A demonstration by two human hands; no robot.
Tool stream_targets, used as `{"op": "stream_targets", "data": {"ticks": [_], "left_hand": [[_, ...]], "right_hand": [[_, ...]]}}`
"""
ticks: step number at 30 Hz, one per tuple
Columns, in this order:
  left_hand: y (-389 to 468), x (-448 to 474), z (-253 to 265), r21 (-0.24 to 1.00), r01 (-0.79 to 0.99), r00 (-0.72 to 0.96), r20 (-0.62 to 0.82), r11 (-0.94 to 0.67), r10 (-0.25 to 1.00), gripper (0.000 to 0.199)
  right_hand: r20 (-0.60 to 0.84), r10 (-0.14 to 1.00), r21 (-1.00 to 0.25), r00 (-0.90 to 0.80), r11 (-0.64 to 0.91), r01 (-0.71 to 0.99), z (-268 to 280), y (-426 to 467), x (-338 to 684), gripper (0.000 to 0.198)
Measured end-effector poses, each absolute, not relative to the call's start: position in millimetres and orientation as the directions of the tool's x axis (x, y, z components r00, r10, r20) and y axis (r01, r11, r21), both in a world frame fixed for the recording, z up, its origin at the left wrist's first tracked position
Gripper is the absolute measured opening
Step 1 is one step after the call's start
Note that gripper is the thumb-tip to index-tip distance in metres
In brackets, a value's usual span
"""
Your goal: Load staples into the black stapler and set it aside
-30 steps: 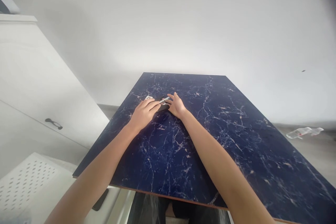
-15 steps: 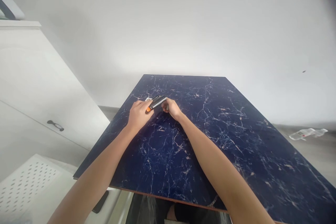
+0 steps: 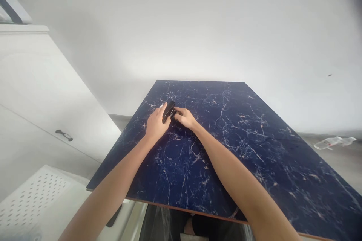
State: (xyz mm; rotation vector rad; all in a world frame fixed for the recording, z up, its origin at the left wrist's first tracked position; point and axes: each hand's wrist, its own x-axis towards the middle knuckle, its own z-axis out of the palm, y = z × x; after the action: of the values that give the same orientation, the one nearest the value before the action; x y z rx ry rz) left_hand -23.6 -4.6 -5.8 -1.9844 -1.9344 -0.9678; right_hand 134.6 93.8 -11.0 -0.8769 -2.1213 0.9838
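A black stapler (image 3: 169,109) with shiny metal parts on its right side is held just above or on the dark blue marbled table (image 3: 226,139); I cannot tell if it touches. My left hand (image 3: 157,122) is closed round its left side, thumb near and fingers on the far side. Against its right side, my right hand (image 3: 184,117) is closed, thumb and forefinger pinching at the metal part. The fingertips hide some of that part. A small white thing (image 3: 161,106) shows just beyond my left fingers, mostly covered.
A white cabinet (image 3: 56,94) with a dark handle stands left of the table. Below it lies a white perforated surface (image 3: 34,196), with a dark flat object (image 3: 114,216) near my left forearm. Clear plastic packaging (image 3: 329,143) lies beyond the table's right edge. A pale wall rises behind.
The stapler has turned in my hands, so its silver side and orange end no longer show and its black top does. My left hand has shifted right, closer to my right.
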Motion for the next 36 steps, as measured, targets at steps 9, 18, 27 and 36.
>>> {"op": "stream_targets", "data": {"ticks": [9, 18, 27, 36], "left_hand": [[5, -31, -14, 0.253, 0.959, -0.036, 0.551, -0.126, 0.833, 0.055], [9, -40, -7, 0.221, 0.971, -0.037, 0.498, -0.086, 0.866, 0.045], [-3, -90, 26, 0.25, 0.968, -0.038, 0.073, 0.018, 0.997, 0.046], [0, -99, 23, 0.302, 0.953, -0.044, 0.227, -0.028, 0.973, 0.044]], "right_hand": [[0.312, 0.795, -0.687, -0.52, 0.567, 0.455, -16, 91, 127, 0.036], [0.369, 0.802, -0.559, -0.47, 0.595, 0.578, -24, 89, 121, 0.04], [0.351, 0.691, -0.379, -0.632, 0.722, 0.579, -24, 85, 122, 0.02], [0.299, 0.653, -0.353, -0.696, 0.753, 0.555, -21, 84, 124, 0.034]]}}
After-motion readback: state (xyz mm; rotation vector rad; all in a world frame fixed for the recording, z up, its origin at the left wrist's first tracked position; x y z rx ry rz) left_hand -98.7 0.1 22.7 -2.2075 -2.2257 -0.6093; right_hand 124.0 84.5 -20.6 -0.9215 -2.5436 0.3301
